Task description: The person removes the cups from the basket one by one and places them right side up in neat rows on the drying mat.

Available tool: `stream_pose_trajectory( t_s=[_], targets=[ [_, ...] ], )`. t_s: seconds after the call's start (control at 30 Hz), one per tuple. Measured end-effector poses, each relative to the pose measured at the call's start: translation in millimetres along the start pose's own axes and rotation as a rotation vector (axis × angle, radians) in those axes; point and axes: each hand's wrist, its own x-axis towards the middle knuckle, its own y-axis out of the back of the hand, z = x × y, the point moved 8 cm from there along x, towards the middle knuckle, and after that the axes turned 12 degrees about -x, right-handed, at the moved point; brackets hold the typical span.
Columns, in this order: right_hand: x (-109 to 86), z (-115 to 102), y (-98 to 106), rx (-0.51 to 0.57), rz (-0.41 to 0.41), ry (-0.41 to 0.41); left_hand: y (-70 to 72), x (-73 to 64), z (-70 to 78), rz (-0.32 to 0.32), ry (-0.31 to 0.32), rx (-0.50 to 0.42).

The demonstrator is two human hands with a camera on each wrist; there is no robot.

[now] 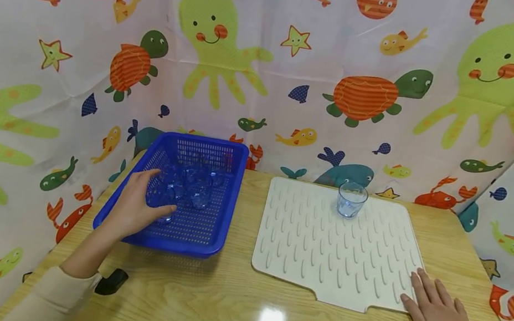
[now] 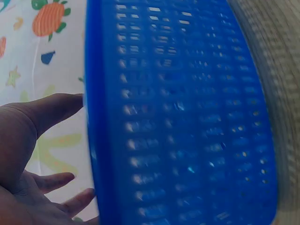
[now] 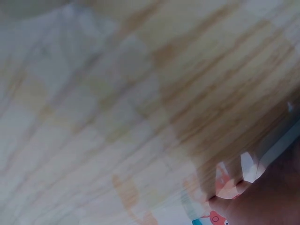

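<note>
My left hand (image 1: 141, 205) reaches over the left side of a blue plastic basket (image 1: 222, 222), thumb and fingers spread apart. Several clear glasses (image 1: 199, 196) lie in the basket, one of them just below the thumb. In the left wrist view the basket wall hides part of the fingers, and no glass shows between them. On a white ribbed drying mat (image 1: 296, 234), one clear glass (image 1: 351, 201) stands near the far edge. My right hand (image 1: 439, 316) lies flat at the mat's right edge, its fingertips touching the mat and the palm over the table.
The wooden table (image 1: 223, 307) carries the basket at left and the mat at right. A curtain (image 1: 271, 101) printed with sea animals encloses the back and both sides. A small black object (image 1: 111, 282) shows beside the left wrist.
</note>
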Motion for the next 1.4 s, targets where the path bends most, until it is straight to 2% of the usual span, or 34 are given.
stream_pose_trajectory(
  t_s=[0.13, 0.43, 0.9, 1.4],
  targets=[
    [-0.5, 0, -1, 0.001, -0.007, -0.005, 0.8, 2.4, -13.2, -0.017, 0.052, -0.012],
    [-1.5, -1, 0, -0.001, -0.009, -0.003, -4.8, 3.6, -33.1, -0.055, 0.17, -0.048],
    [-1.0, 0, 0, -0.013, 0.007, -0.005, -7.0, 12.5, -48.3, -0.077, 0.227, -0.055],
    [-1.8, -3, 1, 0.001, 0.002, -0.002, -9.7, 15.3, -60.7, -0.135, 0.303, -0.122]
  ],
)
